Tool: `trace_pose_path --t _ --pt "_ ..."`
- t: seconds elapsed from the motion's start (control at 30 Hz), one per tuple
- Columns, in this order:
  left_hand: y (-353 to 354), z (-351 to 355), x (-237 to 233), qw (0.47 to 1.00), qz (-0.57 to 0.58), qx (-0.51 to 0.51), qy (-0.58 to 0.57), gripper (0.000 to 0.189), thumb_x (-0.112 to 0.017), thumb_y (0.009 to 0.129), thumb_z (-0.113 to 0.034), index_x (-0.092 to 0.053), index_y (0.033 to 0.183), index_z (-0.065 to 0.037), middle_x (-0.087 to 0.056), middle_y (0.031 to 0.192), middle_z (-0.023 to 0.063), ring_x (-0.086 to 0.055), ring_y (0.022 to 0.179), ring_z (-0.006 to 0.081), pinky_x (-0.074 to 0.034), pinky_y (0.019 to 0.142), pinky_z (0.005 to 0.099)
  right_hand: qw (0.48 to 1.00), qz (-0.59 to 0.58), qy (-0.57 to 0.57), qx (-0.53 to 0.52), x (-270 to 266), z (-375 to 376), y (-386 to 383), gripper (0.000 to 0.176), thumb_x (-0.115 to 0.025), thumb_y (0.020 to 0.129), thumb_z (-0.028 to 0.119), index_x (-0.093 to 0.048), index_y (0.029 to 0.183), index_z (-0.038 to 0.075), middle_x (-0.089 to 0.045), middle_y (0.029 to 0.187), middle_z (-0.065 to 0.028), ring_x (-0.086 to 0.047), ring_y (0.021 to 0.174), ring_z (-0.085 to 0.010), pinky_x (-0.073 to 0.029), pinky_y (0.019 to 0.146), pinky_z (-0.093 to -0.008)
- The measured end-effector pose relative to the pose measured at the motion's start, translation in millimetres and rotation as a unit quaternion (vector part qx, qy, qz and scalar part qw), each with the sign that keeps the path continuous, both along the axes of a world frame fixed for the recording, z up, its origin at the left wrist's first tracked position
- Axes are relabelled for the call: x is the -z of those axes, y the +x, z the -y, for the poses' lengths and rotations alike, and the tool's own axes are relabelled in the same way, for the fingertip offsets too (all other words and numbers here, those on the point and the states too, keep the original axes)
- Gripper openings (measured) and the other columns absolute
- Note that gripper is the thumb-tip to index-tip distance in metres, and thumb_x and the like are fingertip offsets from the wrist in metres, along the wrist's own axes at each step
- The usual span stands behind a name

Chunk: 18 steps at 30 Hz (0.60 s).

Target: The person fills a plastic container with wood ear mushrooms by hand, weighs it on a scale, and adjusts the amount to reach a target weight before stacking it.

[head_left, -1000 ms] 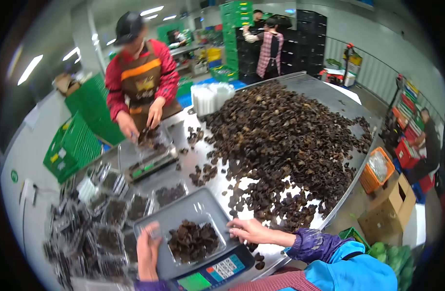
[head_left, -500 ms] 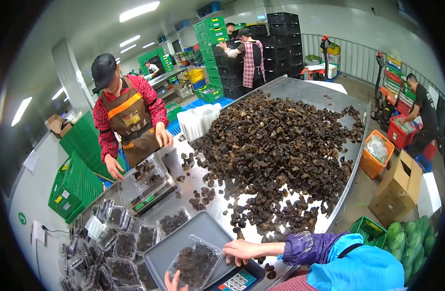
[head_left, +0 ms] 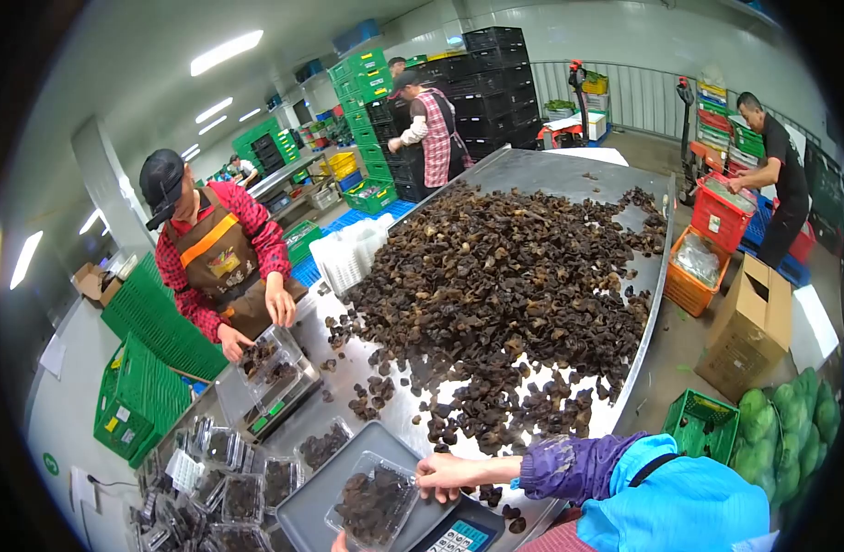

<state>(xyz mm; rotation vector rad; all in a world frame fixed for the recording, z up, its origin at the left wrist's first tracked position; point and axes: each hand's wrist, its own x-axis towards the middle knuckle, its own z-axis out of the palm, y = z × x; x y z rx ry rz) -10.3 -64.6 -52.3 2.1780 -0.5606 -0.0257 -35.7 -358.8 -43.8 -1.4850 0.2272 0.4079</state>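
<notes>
A clear plastic box of dark brown mushroom-like pieces point(head_left: 370, 504) rests over the grey scale tray point(head_left: 316, 488). My right hand point(head_left: 445, 475) pinches the box's right edge, below the purple sleeve. Only the fingertips of my left hand point(head_left: 339, 543) show, at the box's lower left edge; how they grip cannot be made out. The scale's keypad point(head_left: 459, 541) lies beside the tray. A large heap of the same dark pieces point(head_left: 505, 276) covers much of the metal table point(head_left: 551, 170).
Filled clear boxes point(head_left: 242, 497) crowd the lower left. Across the table a co-worker in a brown apron point(head_left: 227, 262) handles another box on a second scale point(head_left: 279, 405). White trays point(head_left: 353, 253) stand by the heap. A cardboard box point(head_left: 748, 327) and a green crate point(head_left: 702, 425) are at the right.
The view has shifted. My right hand has closed on the box's edge, and the box sits more upright in view. The co-worker's hands have moved to their box; the worker at right lifts a red crate.
</notes>
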Motion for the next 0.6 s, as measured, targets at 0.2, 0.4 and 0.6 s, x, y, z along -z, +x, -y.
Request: trace_pose_path --t 0.2,0.4,0.6 --pt "-15.7 22.5 -39.5 0.894 -0.345 -0.098 -0.269 0.064 -0.053 0.081 0.006 -0.028 0.136 -0.014 -0.047 0.092 0.0058 -0.052 0.072 0.0159 -0.048 0.063 0.0274 1.0 0.008 -0.001 -0.002 1.7 -5.1 -0.4 0.02 -0.051 0.085 0.018 -0.053 0.088 -0.001 -0.066 0.083 -0.0067 -0.056 0.051 -0.0086 -0.044 0.04 -0.0213" --pt "10.7 5.9 10.1 0.853 -0.354 -0.051 -0.379 0.05 -0.061 0.081 -0.008 -0.042 0.126 -0.018 -0.055 0.101 0.0028 -0.055 0.097 0.0219 -0.043 0.088 0.0467 0.997 -0.006 -0.014 0.076 3.6 -10.3 -1.5 0.019 -0.053 0.085 0.019 -0.055 0.083 0.0 -0.064 0.073 -0.0072 -0.054 0.046 -0.0117 -0.043 0.038 -0.0251" --pt "22.6 8.6 -13.0 0.778 -0.368 -0.09 -0.501 0.063 -0.055 0.081 0.009 -0.029 0.132 -0.018 -0.051 0.086 0.009 -0.057 0.077 0.0231 -0.052 0.076 0.0405 1.0 -0.013 -0.013 0.021 -19.0 -4.9 -16.2 0.019 -0.051 0.091 0.021 -0.053 0.09 0.002 -0.061 0.077 -0.0048 -0.054 0.051 -0.009 -0.042 0.04 -0.0211"
